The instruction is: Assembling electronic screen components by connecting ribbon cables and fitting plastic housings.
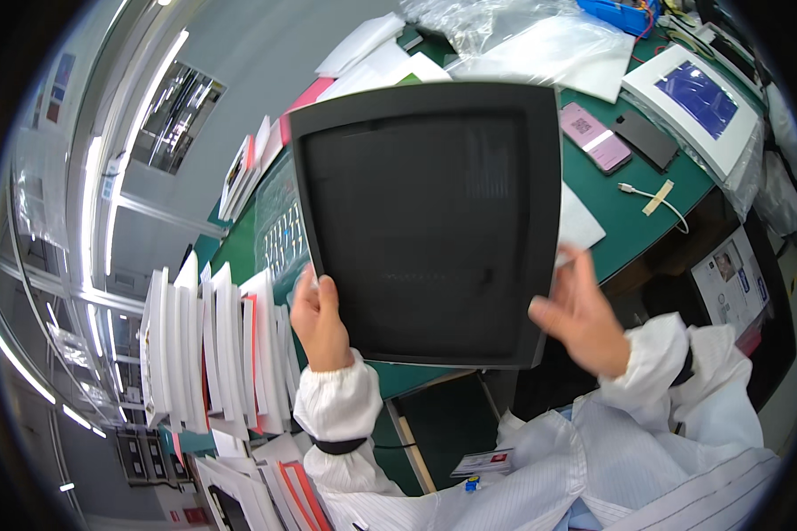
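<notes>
Upright in front of me is a large black display panel (421,221) with a wide dark frame and faint reflections on its face. My left hand (321,327) grips its lower left edge, thumb at the front and fingers at the side. At the lower right edge, my right hand (586,319) closes around the side, with its thumb over the front and its fingers partly behind the edge. The panel hides much of the green worktable (624,226) behind it.
On the table's right lie a pink phone (596,137), a dark flat box (645,140), a white cable (664,199) and a white-framed screen (695,102). White panels (226,345) stand in a row at left. Clear plastic wrap (505,31) covers the far side.
</notes>
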A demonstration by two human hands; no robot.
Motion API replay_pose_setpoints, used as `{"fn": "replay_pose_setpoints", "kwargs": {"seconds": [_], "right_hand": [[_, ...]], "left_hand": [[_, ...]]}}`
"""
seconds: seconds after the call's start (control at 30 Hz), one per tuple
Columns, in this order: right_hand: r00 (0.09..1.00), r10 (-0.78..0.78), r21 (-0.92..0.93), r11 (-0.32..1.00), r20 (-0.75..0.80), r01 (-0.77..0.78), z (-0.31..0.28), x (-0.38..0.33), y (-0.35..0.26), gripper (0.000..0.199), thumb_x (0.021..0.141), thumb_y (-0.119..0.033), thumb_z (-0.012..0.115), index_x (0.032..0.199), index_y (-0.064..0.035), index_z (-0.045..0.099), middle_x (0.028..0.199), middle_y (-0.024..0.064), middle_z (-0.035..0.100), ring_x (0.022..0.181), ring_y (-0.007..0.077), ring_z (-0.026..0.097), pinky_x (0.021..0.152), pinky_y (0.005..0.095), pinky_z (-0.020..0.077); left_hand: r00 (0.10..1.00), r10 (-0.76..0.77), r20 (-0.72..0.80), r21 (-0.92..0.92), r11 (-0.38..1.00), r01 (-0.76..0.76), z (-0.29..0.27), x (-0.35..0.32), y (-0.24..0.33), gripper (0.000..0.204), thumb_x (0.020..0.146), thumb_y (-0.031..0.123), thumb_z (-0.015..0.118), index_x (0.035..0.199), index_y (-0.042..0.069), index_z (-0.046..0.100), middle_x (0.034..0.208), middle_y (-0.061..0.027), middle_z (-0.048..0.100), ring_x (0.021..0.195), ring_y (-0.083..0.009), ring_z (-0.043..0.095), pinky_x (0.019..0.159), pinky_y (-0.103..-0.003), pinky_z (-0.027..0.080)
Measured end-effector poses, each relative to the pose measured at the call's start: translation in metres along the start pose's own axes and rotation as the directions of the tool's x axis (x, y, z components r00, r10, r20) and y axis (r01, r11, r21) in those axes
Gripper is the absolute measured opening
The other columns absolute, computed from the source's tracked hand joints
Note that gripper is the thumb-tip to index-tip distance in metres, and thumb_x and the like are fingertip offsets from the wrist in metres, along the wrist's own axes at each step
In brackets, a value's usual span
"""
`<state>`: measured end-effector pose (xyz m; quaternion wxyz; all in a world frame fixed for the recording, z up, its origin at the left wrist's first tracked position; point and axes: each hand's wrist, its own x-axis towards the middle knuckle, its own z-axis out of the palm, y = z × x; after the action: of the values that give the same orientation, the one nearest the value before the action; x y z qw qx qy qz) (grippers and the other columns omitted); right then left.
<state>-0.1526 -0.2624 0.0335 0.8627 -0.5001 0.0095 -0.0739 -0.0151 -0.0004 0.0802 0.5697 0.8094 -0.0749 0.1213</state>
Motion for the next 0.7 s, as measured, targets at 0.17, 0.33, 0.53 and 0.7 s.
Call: {"fn": "replay_pose_setpoints", "kwargs": {"seconds": [0.17, 0.33, 0.53, 0.7], "right_hand": [[0.934, -0.071, -0.474, 0.846, 0.351, 0.243, -0.04, 0.122, -0.076, 0.053, 0.083, -0.005, 0.057, 0.133, -0.0011, 0.037, 0.122, 0.016, 0.052, 0.111, 0.0202, 0.051, 0.095, 0.03, 0.0401], [0.768, 0.369, -0.851, 0.265, 0.524, 0.453, -0.026, 0.224, -0.078, 0.046, 0.081, -0.011, 0.063, 0.125, -0.0054, 0.052, 0.117, 0.0195, 0.056, 0.111, 0.0264, 0.054, 0.093, 0.0347, 0.0423], [0.776, 0.46, -0.898, 0.305, 0.431, 0.318, -0.014, 0.252, -0.016, 0.044, 0.078, 0.001, 0.063, 0.119, -0.0143, 0.059, 0.117, 0.0161, 0.058, 0.109, 0.0273, 0.055, 0.093, 0.0344, 0.0427], [0.807, 0.062, -0.792, 0.249, 0.587, 0.557, -0.039, 0.243, 0.01, 0.022, 0.075, 0.002, 0.063, 0.096, -0.0054, 0.063, 0.092, 0.0132, 0.064, 0.091, 0.0279, 0.06, 0.081, 0.0346, 0.0467]], "left_hand": [[0.864, -0.397, 0.31, -0.531, 0.681, 0.504, 0.028, -0.097, 0.007, 0.009, 0.088, 0.01, 0.061, 0.09, 0.004, 0.055, 0.08, 0.0005, 0.057, 0.072, -0.0077, 0.054, 0.065, -0.022, 0.045], [0.588, -0.518, 0.621, -0.49, 0.329, 0.807, 0.107, -0.162, -0.002, 0.022, 0.086, 0.012, 0.065, 0.105, 0.003, 0.058, 0.097, -0.0078, 0.063, 0.091, -0.0201, 0.063, 0.082, -0.036, 0.053], [0.611, -0.563, 0.557, -0.586, 0.256, 0.769, 0.16, -0.175, -0.01, 0.026, 0.089, 0.019, 0.062, 0.107, 0.001, 0.058, 0.111, -0.0121, 0.061, 0.101, -0.0233, 0.061, 0.084, -0.034, 0.051], [0.41, -0.261, 0.874, -0.249, 0.483, 0.84, 0.118, -0.153, 0.001, 0.039, 0.087, 0.016, 0.064, 0.118, -0.005, 0.053, 0.114, -0.0182, 0.06, 0.1, -0.0245, 0.062, 0.084, -0.033, 0.051]]}}
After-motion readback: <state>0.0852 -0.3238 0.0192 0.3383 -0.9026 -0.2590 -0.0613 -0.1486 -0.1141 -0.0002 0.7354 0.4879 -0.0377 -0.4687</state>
